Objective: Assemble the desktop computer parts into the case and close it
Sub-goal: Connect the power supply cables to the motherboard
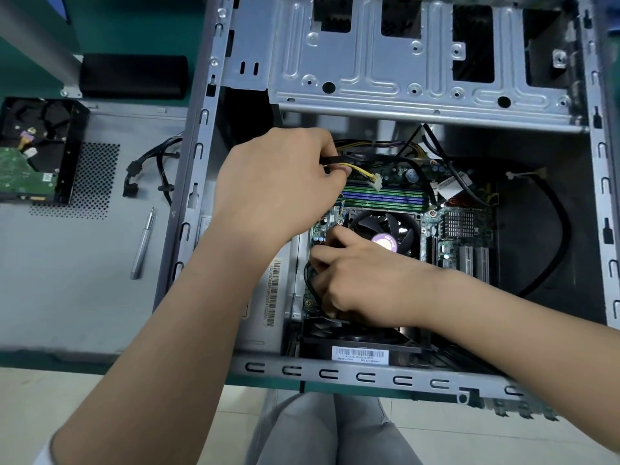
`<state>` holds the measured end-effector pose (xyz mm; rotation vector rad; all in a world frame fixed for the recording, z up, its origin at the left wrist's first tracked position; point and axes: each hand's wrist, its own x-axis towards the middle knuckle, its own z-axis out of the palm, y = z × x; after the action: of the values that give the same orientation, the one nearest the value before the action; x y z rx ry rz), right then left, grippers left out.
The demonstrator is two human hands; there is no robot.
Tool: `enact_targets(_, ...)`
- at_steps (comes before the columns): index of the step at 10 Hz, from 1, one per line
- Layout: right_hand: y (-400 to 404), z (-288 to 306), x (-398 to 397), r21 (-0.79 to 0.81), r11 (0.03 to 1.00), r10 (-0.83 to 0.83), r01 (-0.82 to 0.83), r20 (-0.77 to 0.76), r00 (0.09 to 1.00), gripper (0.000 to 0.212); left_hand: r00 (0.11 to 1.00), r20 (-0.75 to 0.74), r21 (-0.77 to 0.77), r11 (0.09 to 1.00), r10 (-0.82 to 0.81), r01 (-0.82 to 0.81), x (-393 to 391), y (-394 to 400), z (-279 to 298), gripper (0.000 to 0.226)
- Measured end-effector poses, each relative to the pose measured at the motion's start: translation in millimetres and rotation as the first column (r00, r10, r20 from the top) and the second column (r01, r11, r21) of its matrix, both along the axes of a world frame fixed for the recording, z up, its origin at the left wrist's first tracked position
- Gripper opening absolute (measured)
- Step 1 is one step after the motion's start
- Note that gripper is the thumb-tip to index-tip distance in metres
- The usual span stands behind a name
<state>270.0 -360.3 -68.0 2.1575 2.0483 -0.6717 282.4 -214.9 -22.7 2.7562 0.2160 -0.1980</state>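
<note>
Green bench, open case (208, 135), left hand (278, 182) pinching rightward-pointing cable (362, 167)

Inside the case (198, 182), cables (432, 156) crowd the motherboard's (466, 229) far edge under the drive cage (419, 62); open floor lies right, ringed by a black cable (560, 226)

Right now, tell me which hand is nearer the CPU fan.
Right. The right hand sits at the CPU fan, its fingers at the fan's left edge. The left hand is farther up, holding cables above the memory slots.
</note>
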Motion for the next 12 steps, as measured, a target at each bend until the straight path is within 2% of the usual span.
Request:
enact_targets(4, 4.9, -6.4, -9.0, -0.012, 0.991, -0.136, 0.136, 0.05, 0.989, 0.014, 1.0, 0.008, -0.006, 1.0, 0.005, -0.005, 0.1, 0.3, -0.8, 0.015)
enact_targets(7, 5.7, -6.1, -8.8, 0.033, 0.992, -0.121, 0.12, 0.062, 0.991, 0.017, 1.0, 0.011, -0.003, 1.0, -0.007, 0.007, 0.2, 0.2, -1.7, 0.016)
enact_targets(10, 2.5, -6.1, -1.2, 0.0, 0.997, -0.08, 0.081, -0.032, 0.996, 0.016, 1.0, 0.015, -0.004, 1.0, -0.002, 0.002, -0.3, 0.7, -1.4, 0.015)
enact_targets(12, 3.1, -3.6, -1.4, -0.008, 0.997, -0.082, 0.082, -0.029, 0.996, 0.018, 1.0, 0.021, 0.005, 1.0, -0.009, 0.008, -0.4, 0.8, -1.3, 0.017)
